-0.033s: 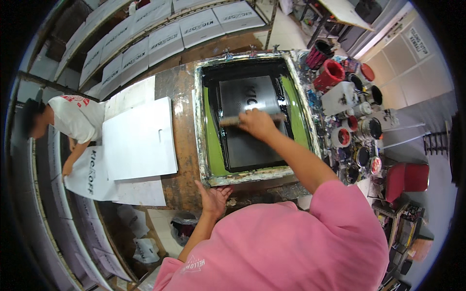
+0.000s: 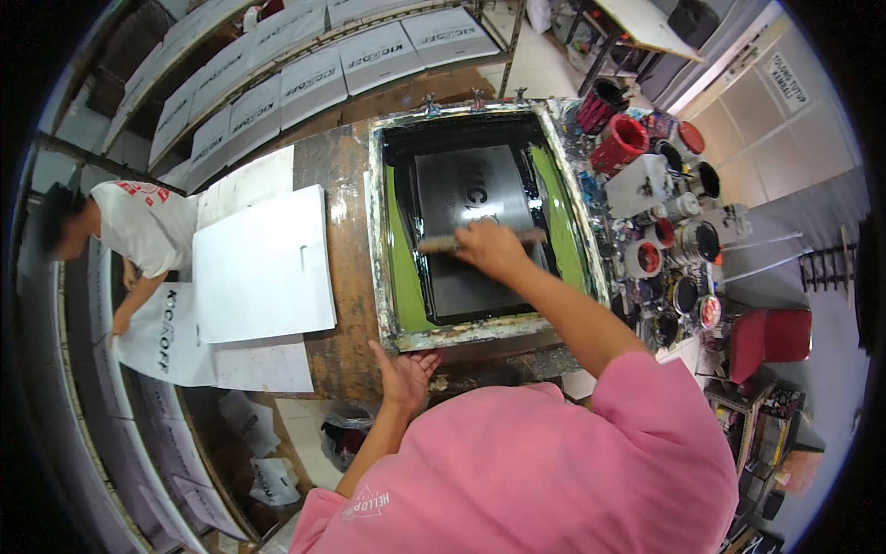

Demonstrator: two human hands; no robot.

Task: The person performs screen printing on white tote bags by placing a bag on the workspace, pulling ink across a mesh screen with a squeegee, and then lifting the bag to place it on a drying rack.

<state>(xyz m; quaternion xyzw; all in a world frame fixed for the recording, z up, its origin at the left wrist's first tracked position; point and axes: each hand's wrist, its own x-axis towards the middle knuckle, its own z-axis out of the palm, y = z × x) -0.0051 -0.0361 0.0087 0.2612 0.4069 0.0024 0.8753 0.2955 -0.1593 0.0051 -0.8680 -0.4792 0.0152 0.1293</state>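
A screen-printing frame [image 2: 598, 268] with a paint-crusted rim lies on the workbench. Black ink surrounds its dark mesh [image 2: 466, 189], where dark lettering shows, and green strips [image 2: 561, 217] run down both sides. My right hand [image 2: 489, 249] grips a wooden squeegee [image 2: 438, 244] from above, and the blade lies crosswise on the mesh at about mid-length. At the frame's near left corner is my left hand [image 2: 406, 372], palm up with spread fingers and nothing in it; whether it touches the rim I cannot tell.
A stack of white bags [image 2: 268, 268] lies left of the frame. Beyond it a co-worker [image 2: 143, 222] holds a printed bag [image 2: 166, 328]. Racks [image 2: 305, 111] of printed bags stand behind and at left. Ink pots [image 2: 618, 143] crowd the bench's right end, near a red chair [image 2: 771, 346].
My right hand has drawn the squeegee a little toward me over the mesh. The co-worker's hand has shifted slightly left with the printed bag. My left hand stays about where it was.
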